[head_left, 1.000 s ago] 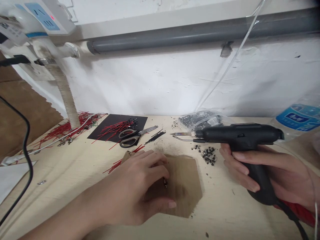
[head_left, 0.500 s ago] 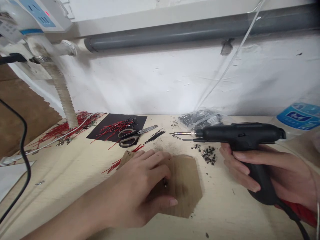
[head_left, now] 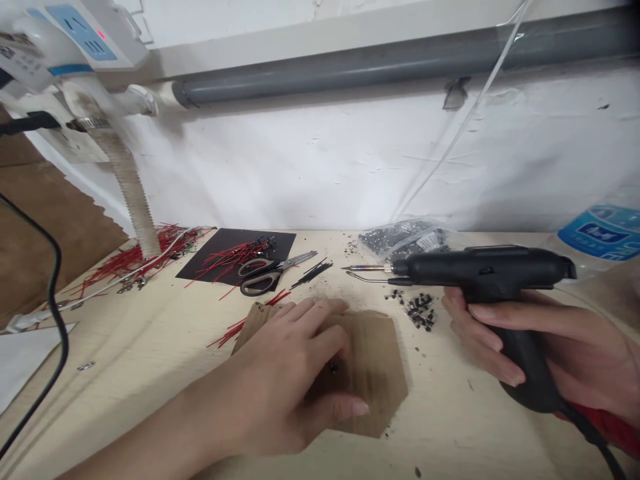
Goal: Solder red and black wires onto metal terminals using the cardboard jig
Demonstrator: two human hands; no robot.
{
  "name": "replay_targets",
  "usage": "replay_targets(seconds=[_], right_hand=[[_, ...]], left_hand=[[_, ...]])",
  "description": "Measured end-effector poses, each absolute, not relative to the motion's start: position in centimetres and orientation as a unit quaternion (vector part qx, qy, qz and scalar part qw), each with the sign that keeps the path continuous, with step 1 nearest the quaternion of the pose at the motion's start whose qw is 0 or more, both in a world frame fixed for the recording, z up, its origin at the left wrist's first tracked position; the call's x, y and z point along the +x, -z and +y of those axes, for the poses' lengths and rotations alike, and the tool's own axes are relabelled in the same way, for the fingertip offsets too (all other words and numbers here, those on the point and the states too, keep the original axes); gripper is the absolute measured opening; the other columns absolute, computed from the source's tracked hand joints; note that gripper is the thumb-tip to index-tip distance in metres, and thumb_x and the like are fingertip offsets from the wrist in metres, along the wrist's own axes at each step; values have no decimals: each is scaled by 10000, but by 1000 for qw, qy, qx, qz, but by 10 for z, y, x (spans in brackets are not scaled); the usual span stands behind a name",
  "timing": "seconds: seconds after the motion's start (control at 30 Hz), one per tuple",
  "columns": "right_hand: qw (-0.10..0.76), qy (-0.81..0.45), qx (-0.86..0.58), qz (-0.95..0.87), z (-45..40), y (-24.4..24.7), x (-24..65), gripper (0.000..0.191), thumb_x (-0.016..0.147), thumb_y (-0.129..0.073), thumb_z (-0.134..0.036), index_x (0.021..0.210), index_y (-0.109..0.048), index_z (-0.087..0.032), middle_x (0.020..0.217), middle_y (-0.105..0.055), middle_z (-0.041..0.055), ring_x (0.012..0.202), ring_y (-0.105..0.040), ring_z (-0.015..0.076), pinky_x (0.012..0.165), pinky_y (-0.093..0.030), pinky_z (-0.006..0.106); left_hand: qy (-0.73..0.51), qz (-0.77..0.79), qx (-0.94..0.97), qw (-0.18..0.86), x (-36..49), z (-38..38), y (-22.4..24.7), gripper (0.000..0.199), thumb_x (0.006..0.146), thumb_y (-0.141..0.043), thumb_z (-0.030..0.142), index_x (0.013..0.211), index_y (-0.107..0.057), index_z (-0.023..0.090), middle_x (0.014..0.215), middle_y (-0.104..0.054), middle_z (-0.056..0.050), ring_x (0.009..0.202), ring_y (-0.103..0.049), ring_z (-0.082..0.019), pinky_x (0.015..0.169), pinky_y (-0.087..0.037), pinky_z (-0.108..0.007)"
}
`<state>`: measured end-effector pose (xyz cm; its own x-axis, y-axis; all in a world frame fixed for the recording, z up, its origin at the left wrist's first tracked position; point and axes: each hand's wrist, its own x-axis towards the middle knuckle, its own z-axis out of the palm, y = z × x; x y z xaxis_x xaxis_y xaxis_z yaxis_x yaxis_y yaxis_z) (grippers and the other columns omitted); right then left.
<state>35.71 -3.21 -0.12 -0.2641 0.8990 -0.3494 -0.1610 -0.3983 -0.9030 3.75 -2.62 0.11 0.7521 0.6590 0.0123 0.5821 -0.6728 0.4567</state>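
Observation:
My left hand (head_left: 300, 363) lies over a piece of brown cardboard (head_left: 380, 367), its fingers curved and apart. A small dark part (head_left: 334, 368) shows between thumb and index finger; whether the fingers touch it is not clear. My right hand (head_left: 545, 340) is wrapped round the handle of a black soldering gun (head_left: 485, 267), whose thin metal tip points left above the table, behind the cardboard. Red wires (head_left: 235, 330) stick out by the cardboard's left edge. Small black parts (head_left: 421, 312) lie in a pile right of the cardboard, below the gun's barrel.
Scissors (head_left: 260, 275) and red wires rest on a black sheet (head_left: 200, 263), with black tubes (head_left: 313, 272) beside them. A bag of small parts (head_left: 400, 239) lies by the wall. Further left are more red wires (head_left: 117, 260) and a hose (head_left: 130, 187); a bottle (head_left: 600, 233) is at right.
The whole view has shifted slightly. My left thumb has moved a little to the right over the cardboard. My right hand still holds the soldering gun in much the same place.

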Motion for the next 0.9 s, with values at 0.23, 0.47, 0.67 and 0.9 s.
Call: replay_targets(seconds=[0.23,0.47,0.67,0.9], right_hand=[[380,-693,-476,-386,-31,-2,358,232,699,-911,-420,806,-789,-254,558,-579,-1,414,-541,143,444,-394,259],[382,-693,-485,-372,-30,1,356,239,696,-910,-417,809,-787,-246,562,-584,1,409,-541,144,429,-405,259],[377,-697,-477,-381,-30,1,357,252,702,-907,-434,802,-772,-245,554,-575,-5,411,-520,149,433,-432,273],[389,-696,-468,-381,-31,-1,356,242,727,-897,-412,813,-767,-227,576,-574,-4,415,-529,133,431,-408,256]], left_hand=[[-94,349,903,233,38,-24,-2,354,977,-672,576,1023,-609,231,1305,-608,-93,1188,-578,-325,965,-494,-501],[-80,356,900,240,43,-19,0,381,957,-684,608,1008,-598,240,1281,-636,-79,1174,-580,-317,946,-496,-499],[-82,345,908,224,38,-22,-2,402,984,-629,643,1038,-609,245,1576,-506,-73,1424,-483,-347,1113,-450,-539],[-87,346,900,252,31,-26,-16,470,864,-798,608,1123,-628,254,1308,-648,-82,1124,-641,-305,887,-544,-442]])
